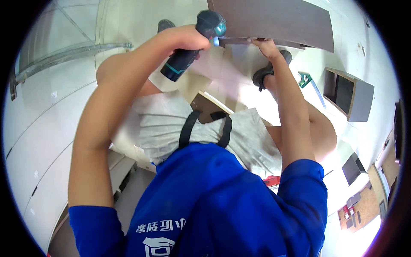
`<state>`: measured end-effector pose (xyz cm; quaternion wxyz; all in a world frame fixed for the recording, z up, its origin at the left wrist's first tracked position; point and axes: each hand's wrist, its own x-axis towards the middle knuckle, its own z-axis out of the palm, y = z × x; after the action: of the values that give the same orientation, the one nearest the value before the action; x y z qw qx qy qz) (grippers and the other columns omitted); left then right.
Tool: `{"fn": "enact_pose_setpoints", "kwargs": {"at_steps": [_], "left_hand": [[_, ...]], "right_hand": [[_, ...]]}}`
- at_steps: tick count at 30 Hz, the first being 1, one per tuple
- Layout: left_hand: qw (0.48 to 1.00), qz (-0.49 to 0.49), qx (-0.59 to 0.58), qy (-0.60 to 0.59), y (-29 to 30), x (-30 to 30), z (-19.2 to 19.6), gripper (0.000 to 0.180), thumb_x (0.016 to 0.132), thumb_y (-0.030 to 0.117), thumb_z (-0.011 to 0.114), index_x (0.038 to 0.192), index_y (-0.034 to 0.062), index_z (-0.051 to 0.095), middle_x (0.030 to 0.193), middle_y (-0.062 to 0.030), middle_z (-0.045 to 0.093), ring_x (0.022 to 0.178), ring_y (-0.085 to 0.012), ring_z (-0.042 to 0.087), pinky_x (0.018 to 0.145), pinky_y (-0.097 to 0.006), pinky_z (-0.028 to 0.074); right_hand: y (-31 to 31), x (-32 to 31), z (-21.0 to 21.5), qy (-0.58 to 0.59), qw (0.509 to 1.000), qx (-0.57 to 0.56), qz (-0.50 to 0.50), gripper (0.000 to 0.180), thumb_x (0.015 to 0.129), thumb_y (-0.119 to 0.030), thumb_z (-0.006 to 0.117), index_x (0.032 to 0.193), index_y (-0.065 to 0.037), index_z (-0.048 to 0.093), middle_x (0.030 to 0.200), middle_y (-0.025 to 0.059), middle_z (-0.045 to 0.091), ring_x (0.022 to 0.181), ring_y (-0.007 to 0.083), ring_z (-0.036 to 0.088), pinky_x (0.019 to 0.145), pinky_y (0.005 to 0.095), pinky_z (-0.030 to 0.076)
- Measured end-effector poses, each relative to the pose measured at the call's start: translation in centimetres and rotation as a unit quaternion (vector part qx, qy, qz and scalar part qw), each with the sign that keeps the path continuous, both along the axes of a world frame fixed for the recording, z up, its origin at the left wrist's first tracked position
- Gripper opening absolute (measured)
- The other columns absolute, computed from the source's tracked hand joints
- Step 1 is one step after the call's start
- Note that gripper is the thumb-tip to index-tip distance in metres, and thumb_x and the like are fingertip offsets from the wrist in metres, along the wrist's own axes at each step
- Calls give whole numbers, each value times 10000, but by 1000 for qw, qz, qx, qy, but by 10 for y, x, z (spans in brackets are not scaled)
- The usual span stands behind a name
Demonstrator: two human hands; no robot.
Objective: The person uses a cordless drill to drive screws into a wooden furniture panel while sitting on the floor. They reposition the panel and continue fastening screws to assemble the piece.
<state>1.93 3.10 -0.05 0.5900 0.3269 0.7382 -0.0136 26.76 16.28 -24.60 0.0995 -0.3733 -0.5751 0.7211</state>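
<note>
The left hand (191, 37) is wrapped around the grip of a black cordless drill (177, 65) with teal trim; the drill's rounded head is up at the near left corner of a large dark brown panel (274, 20), and its battery end slants down toward the person's lap. A small bright light shows beside the drill's head, but whether a bit meets the panel cannot be told. The right hand (266, 48) is closed on the panel's near edge, the fingers partly hidden beneath it. A narrow grey strip (234, 41) runs along that edge between the drill and the right hand. The person sits with knees apart, in light grey shorts (160, 124) and a blue shirt (214, 188), a dark shoe (262, 77) just below the right hand. Between the thighs stands a brown box-like piece (205, 105). On the pale floor (235, 79) to the right lie a green-handled tool (305, 80) with a bluish blade, and beyond it a dark open-fronted box (360, 99).
</note>
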Motion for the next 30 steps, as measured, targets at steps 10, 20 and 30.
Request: {"fn": "enact_pose_setpoints", "kwargs": {"at_steps": [10,20,30], "left_hand": [[990,-136,1,41,19,-12,0,213,758,103,613,948,16,655,766,-115,677,633,-201,668,597,-353,537],[999,-33,-14,-9,16,-8,12,312,787,15,613,1098,1,628,928,-66,675,707,-156,636,675,-303,542],[997,-24,-64,23,28,11,25,274,812,33,608,1085,18,619,965,-85,678,709,-157,619,669,-321,523]], "right_hand": [[0,-4,5,13,1000,8,-25,553,784,-212,833,1240,24,626,1230,145,662,1185,250,584,1012,355,447],[-90,-43,9,-44,914,-72,-396,1237,679,-422,906,1527,45,135,1440,203,468,1296,311,500,1062,412,429],[-111,-94,-31,223,714,-470,-469,1215,758,-514,833,1587,-160,18,1587,188,277,1464,372,243,1137,645,177]]}}
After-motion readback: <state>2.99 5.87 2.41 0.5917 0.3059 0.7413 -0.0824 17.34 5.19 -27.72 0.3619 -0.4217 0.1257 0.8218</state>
